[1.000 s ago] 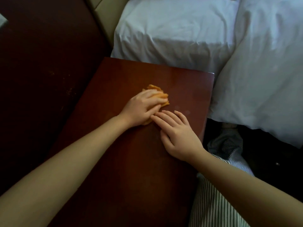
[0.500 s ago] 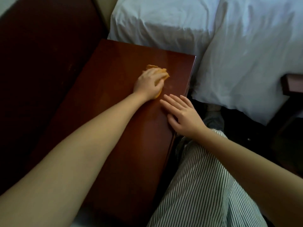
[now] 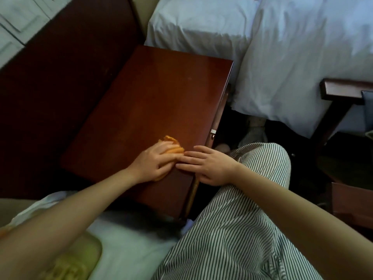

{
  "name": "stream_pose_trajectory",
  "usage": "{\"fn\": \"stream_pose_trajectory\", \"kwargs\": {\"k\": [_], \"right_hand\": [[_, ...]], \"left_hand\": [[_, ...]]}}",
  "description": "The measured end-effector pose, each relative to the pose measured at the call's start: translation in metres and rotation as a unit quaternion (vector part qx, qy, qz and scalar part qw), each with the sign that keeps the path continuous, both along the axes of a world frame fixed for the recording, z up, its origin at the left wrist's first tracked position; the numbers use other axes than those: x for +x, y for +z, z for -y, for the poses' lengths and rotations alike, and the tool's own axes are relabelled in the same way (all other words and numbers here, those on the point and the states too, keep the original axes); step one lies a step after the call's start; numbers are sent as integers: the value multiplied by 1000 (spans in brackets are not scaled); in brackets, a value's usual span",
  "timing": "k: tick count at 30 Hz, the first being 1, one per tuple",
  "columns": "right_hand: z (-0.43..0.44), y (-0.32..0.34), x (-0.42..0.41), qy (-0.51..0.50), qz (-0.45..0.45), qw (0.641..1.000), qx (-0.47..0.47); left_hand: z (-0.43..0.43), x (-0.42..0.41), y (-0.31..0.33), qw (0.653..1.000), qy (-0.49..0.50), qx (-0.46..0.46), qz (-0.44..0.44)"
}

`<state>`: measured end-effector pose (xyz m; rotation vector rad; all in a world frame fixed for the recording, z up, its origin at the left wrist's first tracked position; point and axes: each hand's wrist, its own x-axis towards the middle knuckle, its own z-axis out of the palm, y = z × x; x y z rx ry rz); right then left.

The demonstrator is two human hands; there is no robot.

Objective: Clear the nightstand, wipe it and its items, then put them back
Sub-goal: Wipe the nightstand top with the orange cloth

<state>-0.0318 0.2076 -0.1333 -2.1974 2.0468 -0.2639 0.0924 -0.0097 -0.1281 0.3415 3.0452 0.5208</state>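
Observation:
The dark red wooden nightstand (image 3: 157,93) fills the middle of the head view, its top bare apart from the cloth. A crumpled orange cloth (image 3: 171,147) lies near the top's near right corner. My left hand (image 3: 155,163) lies over the cloth and presses it onto the wood, most of the cloth hidden under the palm. My right hand (image 3: 210,165) rests flat on the near right edge of the top, fingers straight, fingertips touching my left hand.
A bed with white sheets (image 3: 292,47) stands right of the nightstand. A dark wooden headboard panel (image 3: 50,87) runs along the left. My striped trouser leg (image 3: 242,219) is below right. A wooden chair frame (image 3: 343,93) is at far right. White bedding (image 3: 125,249) with a yellowish item (image 3: 76,261) lies below.
My left hand has drawn the cloth back from the far part of the top to the near right corner. My right hand stays flat on the edge. The view has pulled back.

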Motion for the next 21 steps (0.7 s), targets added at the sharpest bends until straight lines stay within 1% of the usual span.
{"fn": "stream_pose_trajectory", "kwargs": {"k": [1,2,3,4,5,6,7,9,10,11,12,13,14,15,16,17,18,19,21], "right_hand": [[1,1,5,-14,1,1000,12],[2,3,9,-42,9,999,20],[3,6,13,-77,23,996,28],[5,8,14,-112,34,993,29],[7,9,19,-141,43,989,26],[8,10,24,-170,55,983,31],[10,12,29,-200,72,977,30],[14,19,40,-255,113,960,13],[16,20,45,-280,143,949,0],[17,23,49,-301,181,936,-5],[19,25,52,-325,233,917,-2],[20,27,54,-351,303,886,-2],[21,32,57,-373,387,843,-4],[21,37,60,-379,469,798,-17],[20,41,64,-371,540,754,-40],[18,46,66,-356,592,720,-63],[16,51,68,-345,624,696,-85],[13,58,69,-342,642,677,-112],[5,68,66,-362,657,637,-176]], "left_hand": [[11,9,-1,998,52,-17,-11],[21,12,-3,988,153,-25,-18],[29,10,-2,956,290,-22,-24],[32,4,-2,907,420,-8,-17],[26,0,2,866,500,6,-6],[14,-4,4,857,515,14,-4],[-2,-7,5,875,484,22,-12],[-37,-6,7,930,364,50,-25],[-52,-3,7,944,320,75,-26],[-62,-1,9,942,315,113,-26],[-68,-4,15,917,358,173,-31],[-70,-7,24,868,426,251,-34],[-74,-12,36,807,483,338,-28],[-79,-17,46,752,513,413,-24],[-84,-22,56,715,518,470,-20],[-90,-26,64,692,506,514,-14],[-97,-30,72,674,491,551,-12],[-103,-32,80,658,478,581,-15],[-109,-37,87,641,469,606,-28]]}}
